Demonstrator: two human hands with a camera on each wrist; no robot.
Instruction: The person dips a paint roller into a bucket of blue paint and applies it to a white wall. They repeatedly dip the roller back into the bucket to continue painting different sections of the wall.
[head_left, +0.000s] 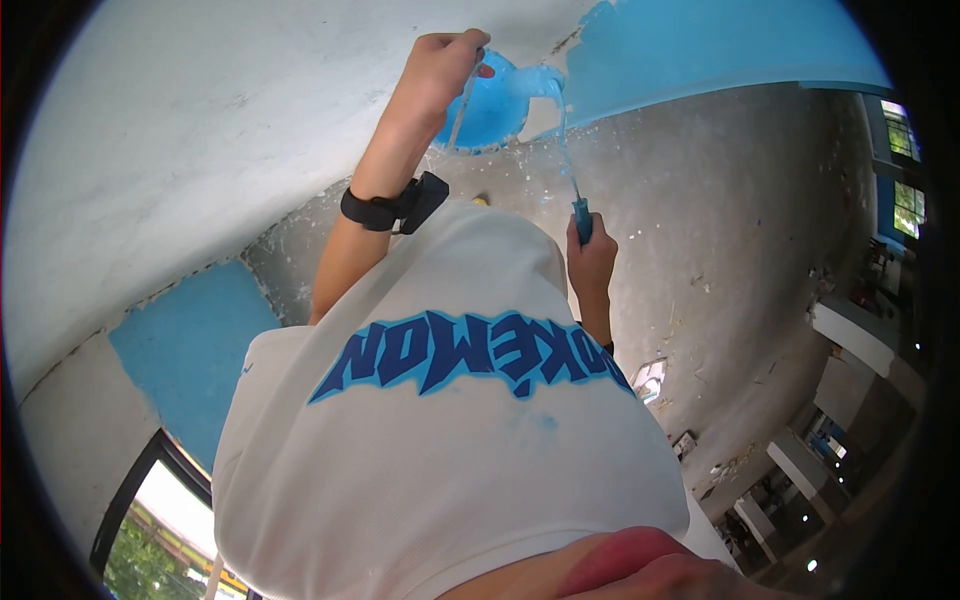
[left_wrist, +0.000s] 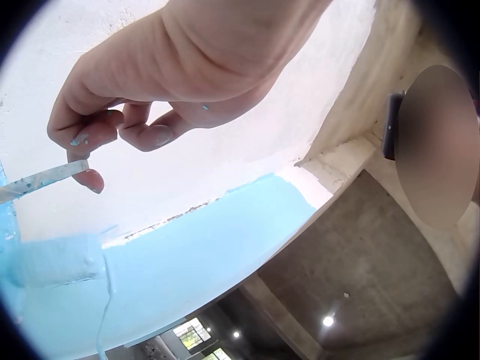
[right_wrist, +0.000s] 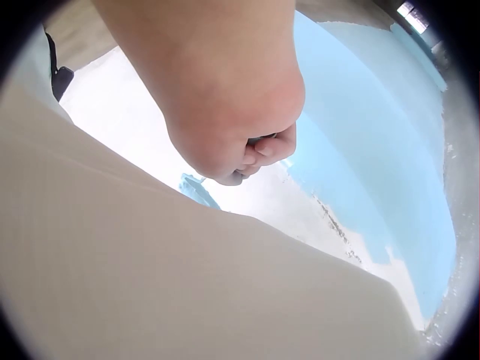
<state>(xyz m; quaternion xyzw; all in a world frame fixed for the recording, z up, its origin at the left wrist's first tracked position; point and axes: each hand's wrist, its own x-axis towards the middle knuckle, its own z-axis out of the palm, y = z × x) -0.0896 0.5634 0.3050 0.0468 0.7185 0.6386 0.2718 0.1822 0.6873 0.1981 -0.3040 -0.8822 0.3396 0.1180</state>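
Note:
In the head view my left hand [head_left: 445, 75] holds up a bucket [head_left: 478, 125] by its pale, paint-specked strap handle [left_wrist: 45, 182]. Its fingers curl around the handle's end in the left wrist view. Blue paint coats the inside of the bucket. My right hand [head_left: 592, 255] grips the blue handle [head_left: 582, 215] of a paint roller, whose thin frame runs up to the roller sleeve [head_left: 537, 80]. Wet with light blue paint, the sleeve overlaps the bucket's right rim. In the right wrist view the right hand [right_wrist: 225, 112] is a closed fist, mostly hiding the roller handle.
Ahead is a white wall [head_left: 200, 120] with a light blue painted part [head_left: 700, 50]. Another blue patch [head_left: 195, 350] lies at lower left by a window [head_left: 155, 520]. The grey floor [head_left: 700, 230] is speckled with paint. Pale pillars [head_left: 850, 335] stand at right.

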